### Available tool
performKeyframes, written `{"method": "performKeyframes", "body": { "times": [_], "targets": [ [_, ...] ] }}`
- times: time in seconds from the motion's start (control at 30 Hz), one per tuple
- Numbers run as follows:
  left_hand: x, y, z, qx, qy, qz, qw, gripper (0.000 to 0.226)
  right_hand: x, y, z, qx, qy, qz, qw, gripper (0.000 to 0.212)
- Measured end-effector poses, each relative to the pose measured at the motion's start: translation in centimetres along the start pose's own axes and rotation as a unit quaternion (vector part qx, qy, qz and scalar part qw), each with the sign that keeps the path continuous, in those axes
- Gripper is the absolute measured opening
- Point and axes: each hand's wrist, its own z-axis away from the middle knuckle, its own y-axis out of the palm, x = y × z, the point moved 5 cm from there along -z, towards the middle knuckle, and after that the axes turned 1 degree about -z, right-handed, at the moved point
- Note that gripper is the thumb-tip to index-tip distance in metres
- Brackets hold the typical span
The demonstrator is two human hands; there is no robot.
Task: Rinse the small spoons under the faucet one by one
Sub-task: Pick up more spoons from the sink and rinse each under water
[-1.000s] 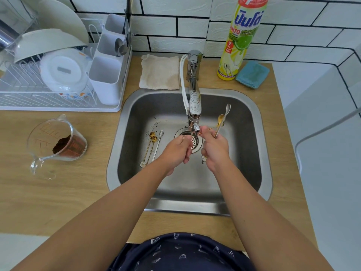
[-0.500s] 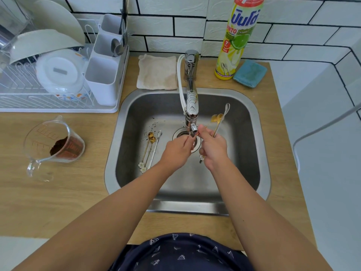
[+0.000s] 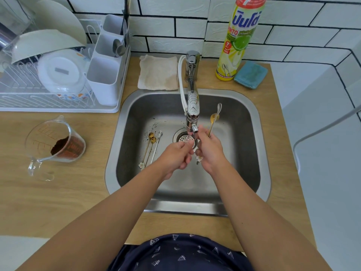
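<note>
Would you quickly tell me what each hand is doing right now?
Left hand: fingers curled under the faucet; what it holds cannot be told.
Right hand: grips two small spoons.

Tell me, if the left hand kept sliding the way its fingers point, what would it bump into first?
Most likely the right hand. The left hand points right and slightly away, under the faucet, and the two hands nearly touch there. The spoons in the right hand's grip sit just beyond. Depth is hard to judge.
</note>
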Motion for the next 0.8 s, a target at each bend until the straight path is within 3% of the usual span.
{"method": "performKeyframes", "body": {
  "times": [0.17, 0.33, 0.43, 0.47, 0.57, 0.7, 0.8],
  "targets": [
    [0.3, 2.3, 0.7, 0.05, 0.007, -0.028, 0.998, 0.04, -0.6, 0.2, -0.3, 0.02, 0.03, -0.065, 0.997, 0.05],
    [0.8, 1.4, 0.4, 0.075, 0.018, -0.144, 0.987, 0.044, -0.6, -0.5, -0.6, 0.014, 0.004, -0.148, 0.989, 0.036],
    [1.6, -2.0, -0.6, 0.01, -0.016, -0.184, 0.983, 0.053, -0.6, -1.1, -0.9, 0.013, 0.01, -0.203, 0.979, 0.03],
    [1.9, -3.7, -1.2, -0.038, -0.013, -0.237, 0.971, 0.051, -0.7, -1.3, -1.0, 0.019, 0.017, -0.217, 0.976, 0.029],
    [3.4, -8.1, -3.0, -0.157, -0.014, -0.45, 0.879, 0.029, -1.0, -1.6, -1.2, 0.049, 0.047, -0.244, 0.967, 0.026],
    [5.7, -9.6, -4.5, -0.162, -0.04, -0.546, 0.821, 0.04, -1.5, -1.0, -1.0, 0.102, 0.086, -0.28, 0.951, 0.033],
    [6.2, -9.5, -4.9, -0.187, -0.017, -0.574, 0.797, 0.034, -1.9, -1.0, -1.1, 0.105, 0.099, -0.274, 0.951, 0.036]
  ]
}}
